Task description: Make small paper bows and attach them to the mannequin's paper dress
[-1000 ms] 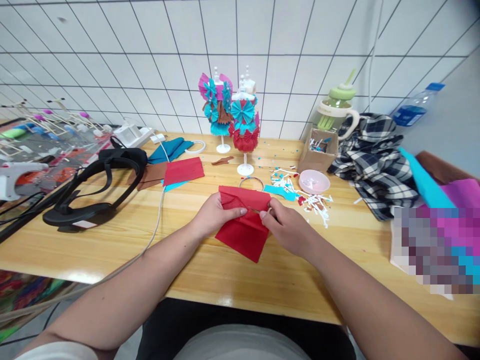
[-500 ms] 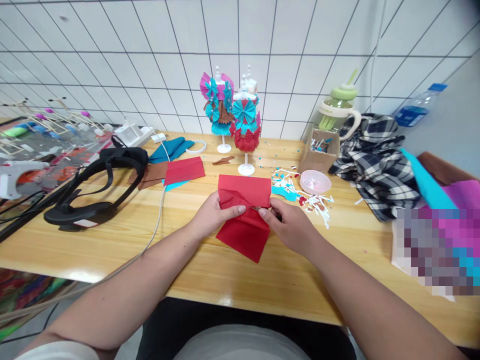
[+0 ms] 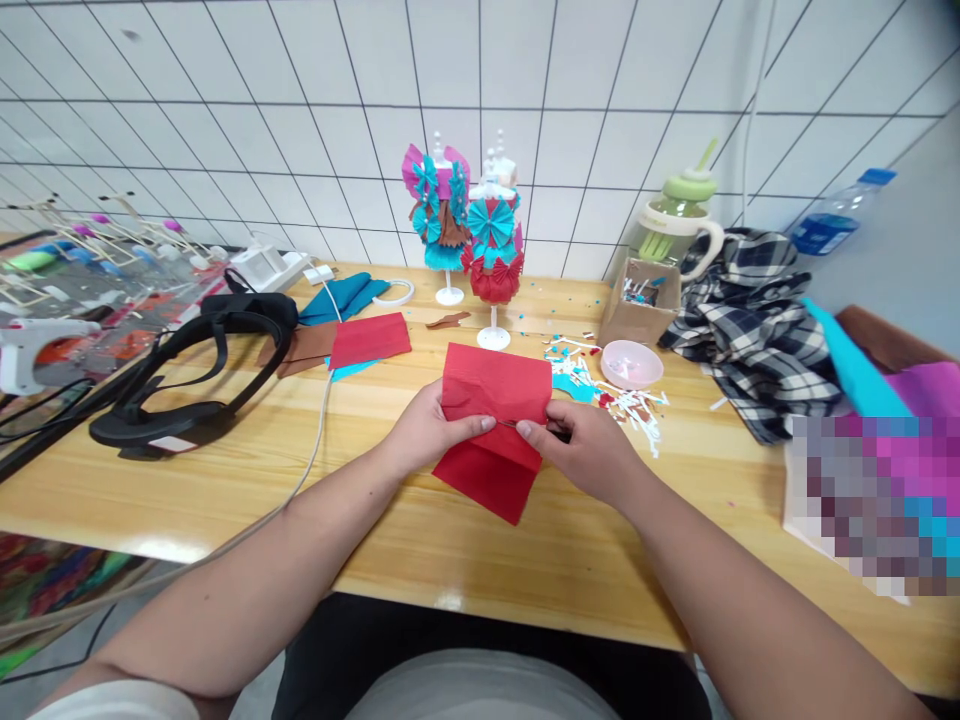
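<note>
A sheet of red crepe paper is held up over the table, creased across its middle, its lower part hanging toward me. My left hand pinches its left side, thumb on top. My right hand is closed at its right side, around a small tool with dark handles, mostly hidden; a thin metal part lies along the crease between my thumbs. Behind the paper stand two small dress forms, one with a blue bow and red ruffles, the other in pink, blue and brown.
A black headset and a white cable lie at the left, near red paper. At the right are white scraps, a pink bowl, a cardboard box, a green-lidded cup and checked cloth.
The upper part of the red paper has tilted and shifted slightly to the right. The thin metal part is now more covered by the paper at the crease.
</note>
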Available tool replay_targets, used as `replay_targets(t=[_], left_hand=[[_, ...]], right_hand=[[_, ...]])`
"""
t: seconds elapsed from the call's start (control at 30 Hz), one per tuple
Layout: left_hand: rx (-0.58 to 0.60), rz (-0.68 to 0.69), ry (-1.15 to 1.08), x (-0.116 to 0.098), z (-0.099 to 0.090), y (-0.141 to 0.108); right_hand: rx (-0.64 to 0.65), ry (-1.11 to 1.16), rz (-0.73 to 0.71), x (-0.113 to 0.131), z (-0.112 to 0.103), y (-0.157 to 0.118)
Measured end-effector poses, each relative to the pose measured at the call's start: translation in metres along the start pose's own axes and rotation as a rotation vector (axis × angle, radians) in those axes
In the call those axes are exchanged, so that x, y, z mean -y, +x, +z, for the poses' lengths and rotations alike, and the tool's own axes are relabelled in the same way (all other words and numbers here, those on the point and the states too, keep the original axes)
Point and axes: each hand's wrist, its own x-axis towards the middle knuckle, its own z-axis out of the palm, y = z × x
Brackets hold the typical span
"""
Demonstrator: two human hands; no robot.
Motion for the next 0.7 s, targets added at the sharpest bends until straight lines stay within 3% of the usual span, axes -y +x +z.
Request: replay_targets(t=[0.7], left_hand=[[0.034, 0.010, -0.005, 0.0007, 0.0023, -0.0004]], right_hand=[[0.041, 0.055, 0.033, 0.0005, 0.0006, 0.0003]])
